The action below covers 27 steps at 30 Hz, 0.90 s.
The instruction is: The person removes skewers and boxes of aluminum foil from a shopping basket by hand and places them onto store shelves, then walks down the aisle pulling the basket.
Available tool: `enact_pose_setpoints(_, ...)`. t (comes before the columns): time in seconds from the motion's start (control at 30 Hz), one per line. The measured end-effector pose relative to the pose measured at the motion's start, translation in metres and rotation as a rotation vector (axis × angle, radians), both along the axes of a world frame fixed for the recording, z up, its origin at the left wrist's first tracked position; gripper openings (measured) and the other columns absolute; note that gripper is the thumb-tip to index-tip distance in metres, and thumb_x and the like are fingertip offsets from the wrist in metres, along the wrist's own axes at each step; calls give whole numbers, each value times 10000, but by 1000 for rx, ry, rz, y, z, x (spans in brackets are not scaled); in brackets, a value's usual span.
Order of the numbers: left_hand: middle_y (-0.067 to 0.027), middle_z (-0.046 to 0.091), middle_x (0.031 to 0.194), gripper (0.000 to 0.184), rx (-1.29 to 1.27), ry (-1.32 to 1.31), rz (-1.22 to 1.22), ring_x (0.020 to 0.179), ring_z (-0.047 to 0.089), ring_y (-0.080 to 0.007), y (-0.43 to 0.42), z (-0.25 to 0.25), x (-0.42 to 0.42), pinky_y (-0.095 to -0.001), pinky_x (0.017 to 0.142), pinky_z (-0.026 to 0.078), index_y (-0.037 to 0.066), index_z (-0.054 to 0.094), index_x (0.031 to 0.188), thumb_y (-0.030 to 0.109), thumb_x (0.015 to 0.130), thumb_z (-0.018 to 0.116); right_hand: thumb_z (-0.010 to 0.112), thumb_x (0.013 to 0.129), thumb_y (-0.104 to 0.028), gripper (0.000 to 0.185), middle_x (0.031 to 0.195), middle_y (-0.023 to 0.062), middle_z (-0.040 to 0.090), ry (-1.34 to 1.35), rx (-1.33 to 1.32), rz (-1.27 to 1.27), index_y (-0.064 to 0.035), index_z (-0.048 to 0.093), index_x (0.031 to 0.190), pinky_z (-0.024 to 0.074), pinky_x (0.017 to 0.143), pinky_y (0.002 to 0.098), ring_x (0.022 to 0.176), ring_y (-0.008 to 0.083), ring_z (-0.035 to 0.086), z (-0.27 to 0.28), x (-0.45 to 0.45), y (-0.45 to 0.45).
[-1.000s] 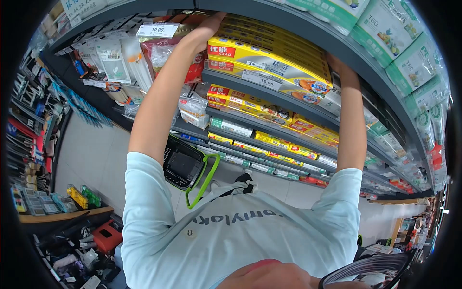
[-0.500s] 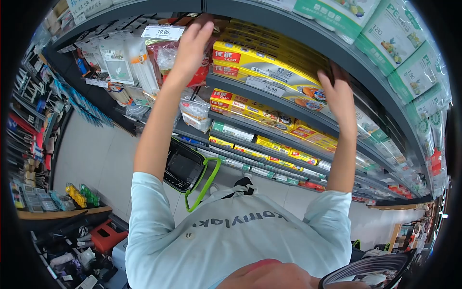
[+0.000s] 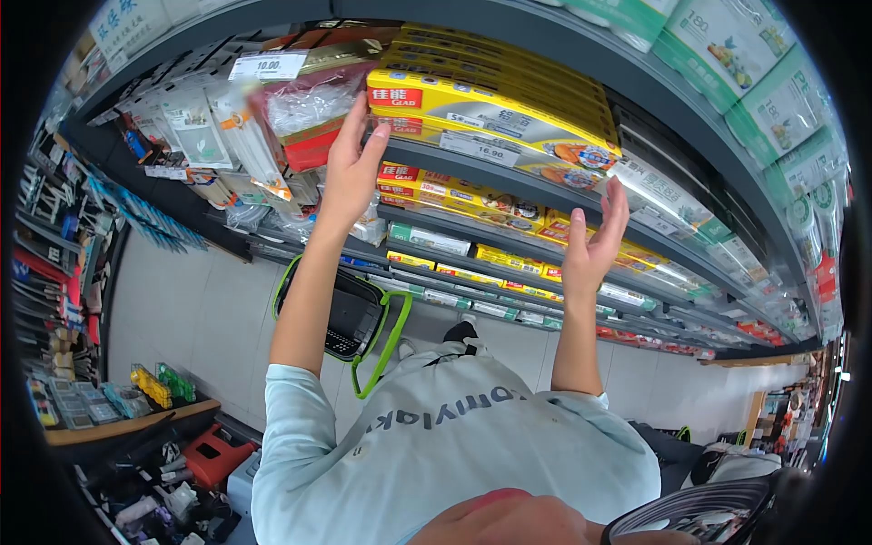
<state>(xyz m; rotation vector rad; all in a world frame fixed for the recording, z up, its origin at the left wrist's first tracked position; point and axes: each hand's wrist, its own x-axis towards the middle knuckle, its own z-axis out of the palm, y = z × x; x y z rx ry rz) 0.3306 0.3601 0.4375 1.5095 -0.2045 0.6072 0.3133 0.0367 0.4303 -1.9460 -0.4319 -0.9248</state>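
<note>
Long yellow GLAD foil boxes (image 3: 490,102) lie in a row on the upper shelf, their front faces toward me. My left hand (image 3: 352,173) is raised at the left end of the front box, fingers stretched and thumb apart. Its fingertips are beside the box's corner; whether they touch it I cannot tell. My right hand (image 3: 595,243) is in front of the shelf edge, just below the box's right end, open with thumb and fingers spread and nothing in it. A price tag (image 3: 480,147) reading 16.90 is on the shelf edge between the hands.
Clear plastic-wrapped goods (image 3: 313,104) hang left of the boxes under a 10.00 price tag (image 3: 269,65). Green-and-white PE bag packs (image 3: 727,45) fill the right. Lower shelves hold more yellow boxes (image 3: 463,196). A black basket with a green handle (image 3: 392,341) stands on the floor.
My right hand has come off the right end of the boxes and moved down and left. My left hand has moved down from above the hanging packs to the boxes' left end.
</note>
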Motion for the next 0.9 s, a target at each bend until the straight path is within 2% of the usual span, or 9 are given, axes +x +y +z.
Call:
enact_pose_setpoints(0.1,-204,466,1476,618,83,-18,62,1359,446,-234,-2,-3,5,-333,1122,329,-83,299,1504,203,1020,555,621,919,-100,669,1518,207,400,86,-13,-14,13,323,1506,306,1154,447,1412,327,386,8,-6,2)
enact_pose_setpoints(0.23,-181,501,1437,591,-46,-19,36,1291,495,-203,-12,6,1,-328,1096,356,-67,304,1511,169,1024,542,641,909,-110,714,1529,224,385,154,1,-11,21,296,1519,287,1164,451,1420,337,381,19,-8,8)
enact_pose_setpoints(0.47,-182,503,1438,583,-9,-58,74,1305,489,-207,-16,3,4,-329,1094,360,-68,320,1505,156,1018,548,676,890,-121,746,1495,242,423,128,-18,-8,32,298,1514,380,1098,446,1372,339,442,19,-4,5)
enact_pose_setpoints(0.7,-185,529,1411,573,37,-70,83,1291,504,-214,-12,-2,8,-335,1086,371,-64,348,1492,164,1011,560,690,883,-124,724,1447,230,468,127,-76,-44,33,335,1495,399,1083,438,1331,337,477,25,-6,3)
enact_pose_setpoints(0.77,-185,528,1412,576,27,-65,76,1289,503,-213,-12,-1,7,-333,1086,370,-59,358,1487,177,1007,574,688,882,-117,707,1437,222,478,74,-211,-108,30,349,1485,409,1075,437,1318,343,486,21,-4,1)
enact_pose_setpoints(0.9,-182,453,1475,551,51,-14,101,1361,444,-236,-13,-4,-3,-366,1134,326,-74,326,1493,85,1009,536,676,890,-112,626,1430,217,485,126,-33,-20,25,414,1442,403,1081,440,1303,351,495,25,-1,-6)
